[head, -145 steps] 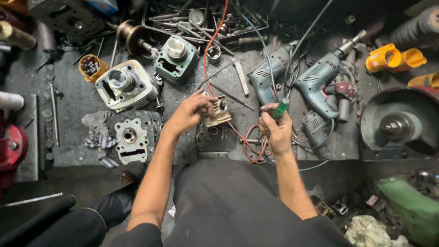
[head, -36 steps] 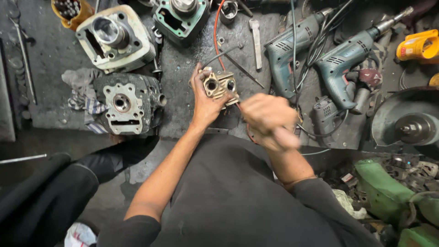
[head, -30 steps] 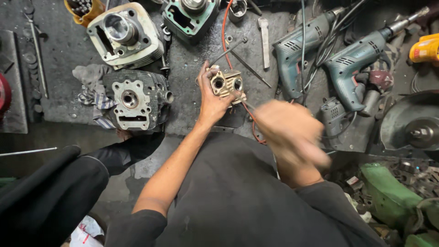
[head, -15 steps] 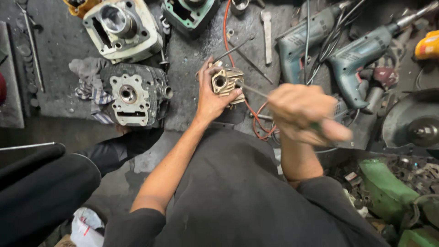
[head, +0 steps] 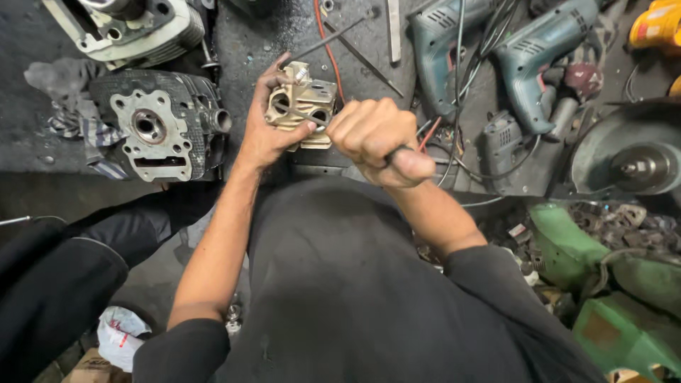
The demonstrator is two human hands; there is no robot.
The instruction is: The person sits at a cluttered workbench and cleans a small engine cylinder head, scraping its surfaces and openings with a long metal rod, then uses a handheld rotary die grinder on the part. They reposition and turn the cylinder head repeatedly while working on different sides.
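Cast-metal part [head: 305, 106]: dull brass-toned, rough. Cylinder head [head: 157, 124]: matt grey metal, grimy. Drills [head: 539, 57]: smooth teal plastic; rag [head: 71, 106]: frayed cloth.

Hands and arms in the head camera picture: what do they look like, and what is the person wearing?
Both hands, left hand and right hand, are bare: no gloves, rings or watch. The forearms are bare too. Short black sleeves end about the elbows.

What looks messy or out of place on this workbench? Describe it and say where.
Cables lie tangled over the two teal drills beside the right hand. A crumpled rag sits partly under the engine cover on the left.
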